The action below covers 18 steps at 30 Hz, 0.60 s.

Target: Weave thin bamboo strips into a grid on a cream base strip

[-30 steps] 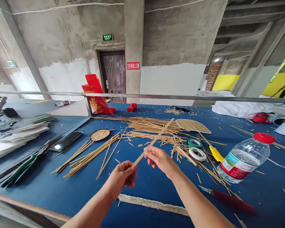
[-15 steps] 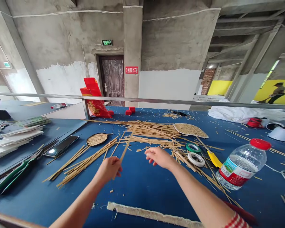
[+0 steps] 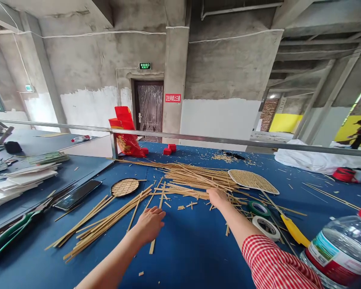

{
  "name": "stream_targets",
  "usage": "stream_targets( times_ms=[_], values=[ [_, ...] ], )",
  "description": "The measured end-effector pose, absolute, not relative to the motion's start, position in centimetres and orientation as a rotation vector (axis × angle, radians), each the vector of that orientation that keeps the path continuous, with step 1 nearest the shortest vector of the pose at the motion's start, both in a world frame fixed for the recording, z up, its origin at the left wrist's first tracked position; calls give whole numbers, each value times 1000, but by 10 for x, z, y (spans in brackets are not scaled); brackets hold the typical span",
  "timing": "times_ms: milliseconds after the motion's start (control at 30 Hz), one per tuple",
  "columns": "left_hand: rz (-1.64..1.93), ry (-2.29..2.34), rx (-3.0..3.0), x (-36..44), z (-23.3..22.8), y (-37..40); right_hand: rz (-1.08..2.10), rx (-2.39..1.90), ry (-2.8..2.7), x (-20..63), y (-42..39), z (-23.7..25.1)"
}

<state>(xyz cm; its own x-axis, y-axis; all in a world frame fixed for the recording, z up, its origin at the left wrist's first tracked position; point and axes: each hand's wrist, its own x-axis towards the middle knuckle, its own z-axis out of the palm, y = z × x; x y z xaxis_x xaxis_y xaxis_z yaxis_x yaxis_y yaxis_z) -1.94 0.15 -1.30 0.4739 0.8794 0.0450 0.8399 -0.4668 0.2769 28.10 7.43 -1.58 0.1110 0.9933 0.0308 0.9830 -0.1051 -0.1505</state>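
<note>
Blue cloth covers the table (image 3: 192,257) under you, strewn with cut slivers. Across its middle lies the bamboo strip pile (image 3: 195,176) — long pale strips fanned left to right, with a second loose bundle (image 3: 105,224) slanting toward the near left edge. A woven fan panel (image 3: 252,181) sits just beside the pile's right end; a small round woven piece (image 3: 125,187) lies to its left. Near your right forearm are two tape rolls (image 3: 263,218) and a plastic bottle (image 3: 343,253) at the frame's right edge.

Your right arm, in a red checked sleeve (image 3: 276,265), reaches far forward; your right hand (image 3: 218,198) is palm down on the near edge of the pile, fingers curled among the strips — whether it grips one, you cannot tell from this view.

Your left hand (image 3: 150,224) rests low and flat, fingers loosely spread, laid over a single bamboo strip (image 3: 156,218) that runs from beneath the palm toward the pile. It presses on the strip rather than closing around it.
</note>
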Motion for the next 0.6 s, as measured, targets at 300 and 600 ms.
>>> stream_targets(
  times_ms=[300, 600],
  values=[
    [250, 1926, 2348, -52, -26, 24, 128, -2179, -1819, 298, 90, 4],
    [659, 1713, 2221, -43, -16, 25, 433, -1739, -1591, 282, 78, 53]
  ],
)
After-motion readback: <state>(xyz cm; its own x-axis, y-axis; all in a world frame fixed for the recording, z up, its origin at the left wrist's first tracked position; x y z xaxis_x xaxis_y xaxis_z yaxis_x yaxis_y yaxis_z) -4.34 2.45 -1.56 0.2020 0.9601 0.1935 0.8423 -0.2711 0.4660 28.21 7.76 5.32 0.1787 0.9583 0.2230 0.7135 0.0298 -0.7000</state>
